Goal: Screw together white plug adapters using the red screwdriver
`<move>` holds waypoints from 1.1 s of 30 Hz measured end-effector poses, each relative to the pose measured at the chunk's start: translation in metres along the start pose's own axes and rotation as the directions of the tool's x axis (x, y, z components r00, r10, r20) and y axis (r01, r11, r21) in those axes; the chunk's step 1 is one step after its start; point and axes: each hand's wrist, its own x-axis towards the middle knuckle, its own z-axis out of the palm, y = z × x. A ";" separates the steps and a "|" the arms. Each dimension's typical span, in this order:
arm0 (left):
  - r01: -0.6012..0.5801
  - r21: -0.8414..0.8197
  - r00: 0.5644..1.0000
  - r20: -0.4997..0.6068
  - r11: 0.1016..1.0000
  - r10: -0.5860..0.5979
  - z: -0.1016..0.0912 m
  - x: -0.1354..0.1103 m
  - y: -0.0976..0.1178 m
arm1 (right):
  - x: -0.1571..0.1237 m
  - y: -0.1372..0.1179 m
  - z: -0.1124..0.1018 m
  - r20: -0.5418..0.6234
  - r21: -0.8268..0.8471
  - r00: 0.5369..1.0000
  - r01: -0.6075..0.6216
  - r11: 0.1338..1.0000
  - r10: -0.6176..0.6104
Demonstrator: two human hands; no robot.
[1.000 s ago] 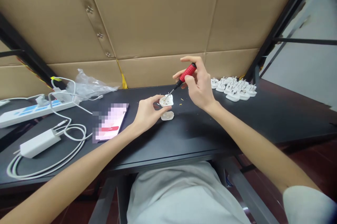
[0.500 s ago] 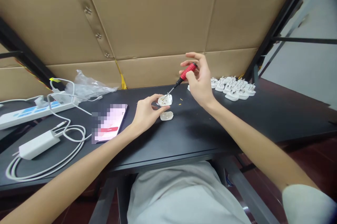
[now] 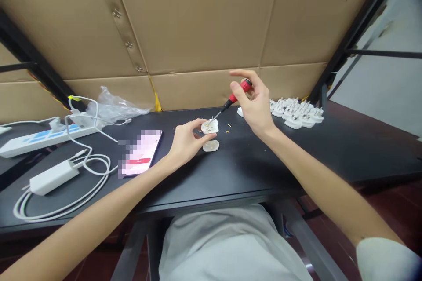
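Between the thumb and fingers of my left hand (image 3: 187, 140) is an opened white plug (image 3: 209, 127), its inside facing up. My right hand (image 3: 255, 103) holds a red and black screwdriver (image 3: 240, 91) on a slant. The shaft points down and left, with its tip in the plug's inside; exactly what the tip touches is too small to make out. Just below the plug, a loose white plug cover (image 3: 211, 145) lies on the black table (image 3: 237, 175). Tiny brass-coloured pieces (image 3: 227, 131) lie to the right of the plug.
Many white plugs (image 3: 298, 114) are grouped at the back right. At left lie a phone (image 3: 141, 153), a white charger (image 3: 54, 177) with coiled cable, a power strip (image 3: 42, 138) and a clear plastic bag (image 3: 114, 105). Brown padded panels (image 3: 204, 21) stand behind the table.
My right thumb has lifted and the fingers have shifted around the screwdriver handle. The plug stays in my left hand. The whole view has shifted slightly.
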 end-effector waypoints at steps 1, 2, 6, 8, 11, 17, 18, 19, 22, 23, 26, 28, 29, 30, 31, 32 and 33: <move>0.001 0.001 1.000 0.001 1.000 -0.001 0.000 0.000 0.000 | 0.000 0.000 0.000 0.007 0.027 1.000 0.000 1.000 0.000; 0.002 0.004 1.000 0.001 1.000 -0.002 0.000 0.000 0.000 | 0.000 0.000 0.001 0.004 0.055 1.000 -0.002 0.998 0.002; 0.005 -0.011 1.000 -0.002 1.000 -0.005 0.000 0.000 0.001 | -0.002 0.001 0.006 -0.021 0.180 0.999 -0.043 0.983 0.047; 0.002 -0.026 1.000 0.001 1.000 -0.001 0.000 0.000 0.002 | -0.003 0.002 0.008 -0.018 0.223 0.997 -0.072 0.972 0.078; -0.004 -0.011 1.000 -0.004 1.000 0.003 0.000 0.000 0.003 | -0.004 0.003 0.007 -0.024 0.132 0.998 -0.057 0.990 0.061; -0.005 0.012 1.000 -0.013 1.000 0.005 0.000 0.000 0.001 | -0.003 0.006 0.002 -0.013 -0.028 0.999 0.029 0.999 -0.030; -0.007 0.018 1.000 -0.014 1.000 0.007 0.000 0.000 0.001 | -0.003 0.007 0.002 -0.011 -0.008 0.999 0.039 0.999 -0.039; -0.008 0.026 1.000 -0.014 1.000 0.008 0.000 0.001 0.000 | -0.003 0.008 0.002 -0.010 0.014 0.999 0.049 0.999 -0.049; -0.010 0.055 1.000 -0.013 0.998 0.010 -0.001 0.001 0.000 | -0.004 0.012 0.004 0.011 0.049 0.998 0.059 0.997 -0.060; -0.011 0.063 1.000 -0.013 0.998 0.012 -0.001 0.001 0.000 | -0.004 0.013 0.005 0.024 0.046 0.998 0.051 0.998 -0.053; -0.017 0.071 1.000 -0.012 0.997 0.017 -0.001 0.001 0.001 | -0.005 0.011 0.005 0.018 0.015 1.000 0.019 1.000 -0.019; -0.018 0.064 1.000 -0.014 0.998 0.019 0.000 0.001 0.002 | -0.004 0.007 0.005 -0.020 0.006 1.000 0.006 1.000 -0.006; -0.019 0.060 1.000 -0.015 0.998 0.020 0.000 0.000 0.002 | -0.004 0.005 0.005 -0.030 0.005 1.000 0.003 1.000 -0.003; -0.020 0.056 1.000 -0.015 0.998 0.021 0.000 0.000 0.002 | -0.004 0.004 0.004 -0.031 0.006 1.000 0.004 1.000 -0.004; -0.021 0.054 1.000 -0.015 0.998 0.022 0.000 0.000 0.002 | -0.004 0.004 0.004 -0.022 0.006 1.000 0.010 1.000 -0.010; -0.022 0.054 1.000 -0.014 0.998 0.023 0.001 0.000 0.002 | -0.004 0.004 0.004 -0.010 0.007 1.000 0.021 1.000 -0.021; -0.023 0.057 1.000 -0.012 0.998 0.024 0.001 0.000 0.002 | -0.004 0.005 0.004 0.002 0.009 0.999 0.034 0.999 -0.034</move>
